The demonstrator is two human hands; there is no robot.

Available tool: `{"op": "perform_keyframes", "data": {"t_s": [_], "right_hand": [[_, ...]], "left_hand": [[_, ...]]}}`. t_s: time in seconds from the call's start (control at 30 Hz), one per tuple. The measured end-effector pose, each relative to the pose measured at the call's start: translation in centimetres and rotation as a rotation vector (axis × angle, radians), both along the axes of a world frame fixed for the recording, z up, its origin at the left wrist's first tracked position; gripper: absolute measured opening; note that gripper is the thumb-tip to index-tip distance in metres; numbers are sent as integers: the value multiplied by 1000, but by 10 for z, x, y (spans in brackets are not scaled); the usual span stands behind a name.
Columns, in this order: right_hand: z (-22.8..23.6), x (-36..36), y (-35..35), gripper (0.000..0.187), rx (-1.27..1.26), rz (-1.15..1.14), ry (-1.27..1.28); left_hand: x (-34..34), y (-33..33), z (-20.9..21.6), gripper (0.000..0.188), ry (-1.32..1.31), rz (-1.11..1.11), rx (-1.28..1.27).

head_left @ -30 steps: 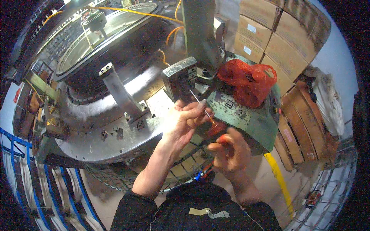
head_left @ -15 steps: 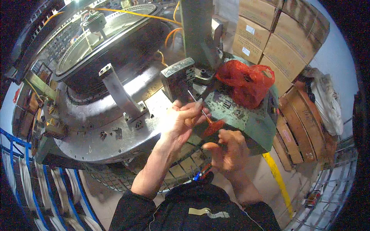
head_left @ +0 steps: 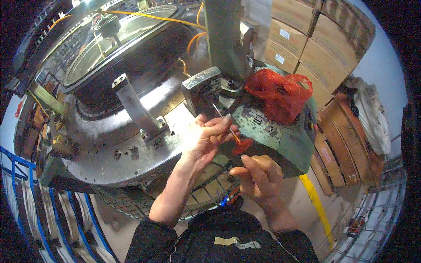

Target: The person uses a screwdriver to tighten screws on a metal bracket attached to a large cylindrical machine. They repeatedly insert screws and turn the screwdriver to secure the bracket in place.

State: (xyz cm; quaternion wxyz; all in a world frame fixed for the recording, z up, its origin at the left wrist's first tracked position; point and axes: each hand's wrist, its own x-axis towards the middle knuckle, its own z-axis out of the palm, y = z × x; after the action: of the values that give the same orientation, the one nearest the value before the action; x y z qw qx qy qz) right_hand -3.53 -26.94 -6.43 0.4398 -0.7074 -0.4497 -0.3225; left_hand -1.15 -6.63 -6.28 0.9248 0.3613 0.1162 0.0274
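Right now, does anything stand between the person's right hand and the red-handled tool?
Nothing visible does. The right hand is just below the handle end of the red-handled tool; the left hand holds the tool farther up, not between them.

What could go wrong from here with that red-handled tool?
1. The left hand alone seems to hold the red-handled tool by its thin shaft; the right hand looks clear of the handle. A loosened grip might drop it toward the wire mesh.
2. The left fingers sit close to the metal block; a slip might knock them.
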Motion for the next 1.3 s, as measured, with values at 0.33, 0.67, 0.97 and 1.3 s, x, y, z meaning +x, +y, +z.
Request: {"op": "perform_keyframes", "data": {"t_s": [0.33, 0.67, 0.97, 1.3], "right_hand": [[-4, 7, 12, 35, -10, -172, 183], [15, 18, 1, 40, -308, -269, -114], [19, 25, 2, 42, -348, -221, -266], [30, 24, 8, 54, 421, 420, 1235]], "left_hand": [[-10, -5, 8, 51, -69, 2, -59], [-17, -7, 12, 56, 16, 183, 363], [22, 18, 28, 106, -352, 831, 1496], [43, 21, 22, 102, -439, 809, 1344]]}}
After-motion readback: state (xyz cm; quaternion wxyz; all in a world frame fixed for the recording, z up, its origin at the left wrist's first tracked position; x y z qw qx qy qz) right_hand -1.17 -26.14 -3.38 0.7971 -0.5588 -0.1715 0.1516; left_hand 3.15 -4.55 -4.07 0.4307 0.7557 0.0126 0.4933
